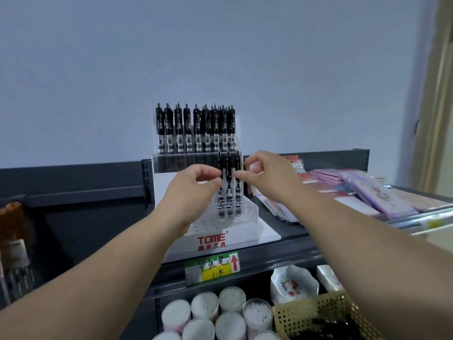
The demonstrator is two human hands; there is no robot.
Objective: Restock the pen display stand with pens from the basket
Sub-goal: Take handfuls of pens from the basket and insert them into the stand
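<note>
Seating pens: left hand [196, 185] is pinching the leftmost of three upright pens [229, 173] on the middle tier of the display stand [213, 238]; right hand [267, 175] is pinching the rightmost one. Both sets of fingers are curling closed on the barrels. Back row [193, 128] is standing full; front holes [204, 225] are showing bare. Basket [306, 315] is sitting low at right, partly under the right forearm. Risk, as judged: a barrel missing its hole and tipping into neighbours, or the forearm catching the basket rim on withdrawal.
</note>
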